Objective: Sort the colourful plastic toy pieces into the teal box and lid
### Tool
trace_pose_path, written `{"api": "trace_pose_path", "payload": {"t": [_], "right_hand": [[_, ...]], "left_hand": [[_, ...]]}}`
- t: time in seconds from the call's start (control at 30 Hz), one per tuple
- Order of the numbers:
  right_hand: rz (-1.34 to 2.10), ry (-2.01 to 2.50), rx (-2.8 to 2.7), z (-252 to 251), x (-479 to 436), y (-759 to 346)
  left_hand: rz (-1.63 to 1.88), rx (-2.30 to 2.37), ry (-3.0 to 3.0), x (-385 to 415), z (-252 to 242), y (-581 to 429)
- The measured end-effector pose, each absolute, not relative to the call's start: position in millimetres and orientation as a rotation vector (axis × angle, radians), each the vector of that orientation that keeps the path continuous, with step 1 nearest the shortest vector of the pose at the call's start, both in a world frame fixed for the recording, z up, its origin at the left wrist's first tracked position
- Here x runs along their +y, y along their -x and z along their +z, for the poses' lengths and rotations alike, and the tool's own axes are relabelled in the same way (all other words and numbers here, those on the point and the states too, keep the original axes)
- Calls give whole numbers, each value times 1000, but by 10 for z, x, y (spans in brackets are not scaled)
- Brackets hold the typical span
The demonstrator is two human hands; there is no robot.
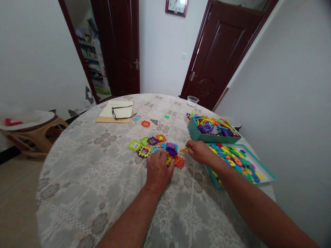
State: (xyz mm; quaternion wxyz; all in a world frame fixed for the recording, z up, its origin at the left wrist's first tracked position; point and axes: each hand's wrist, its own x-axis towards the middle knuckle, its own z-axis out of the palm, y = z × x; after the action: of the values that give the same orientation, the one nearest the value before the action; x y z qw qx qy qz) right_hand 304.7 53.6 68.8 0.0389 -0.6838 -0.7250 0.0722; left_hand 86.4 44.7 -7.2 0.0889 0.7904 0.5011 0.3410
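A cluster of joined interlocking plastic building pieces (144, 141), in green, purple, orange and blue, lies on the table in front of me. My left hand (158, 169) rests at its near edge. The thumb and fingers close around a yellow piece (169, 159), while the palm hides part of the cluster. Just right of the cluster, my right hand (198, 151) pinches a small mustard-yellow plastic piece (184, 150) at its fingertips. An orange square piece (179, 162) sits between the two hands.
A teal box (217, 138) heaped with pieces stands at the right, behind its tray-like lid (266, 168) of loose round pieces. Eyeglasses (121, 118) lie on a notebook (103, 119) at the back left. A clear plastic bowl (192, 100) is at the far edge.
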Motion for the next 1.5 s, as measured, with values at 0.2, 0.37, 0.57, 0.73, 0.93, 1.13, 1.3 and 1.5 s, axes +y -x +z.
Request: {"api": "trace_pose_path", "payload": {"t": [0.2,0.37,0.57,0.73,0.93,1.13,1.3,1.5], "right_hand": [[646,1958,-1990,1035,632,-3261],[356,2048,-1801,1411,1195,-3676],[-295,2085,-1535,1658,1666,-4000],[-202,1885,-1926,1337,1338,-3480],[295,1739,-2323,597,769,-2650],[210,1851,-2276,319,676,-2430],[99,1921,-2160,333,595,-2521],[136,1989,-1869,232,485,-2710]], "left_hand": [[1168,1348,-2289,481,-123,-866],[1249,1249,-2214,506,-171,-862],[1373,1264,-2053,525,-101,-834],[1519,1356,-1939,552,-86,-839],[1459,1377,-1972,566,-130,-833],[1398,1447,-1883,581,-140,-818],[1354,1409,-1894,576,-138,-822],[1331,1286,-2009,555,-135,-835]]}}
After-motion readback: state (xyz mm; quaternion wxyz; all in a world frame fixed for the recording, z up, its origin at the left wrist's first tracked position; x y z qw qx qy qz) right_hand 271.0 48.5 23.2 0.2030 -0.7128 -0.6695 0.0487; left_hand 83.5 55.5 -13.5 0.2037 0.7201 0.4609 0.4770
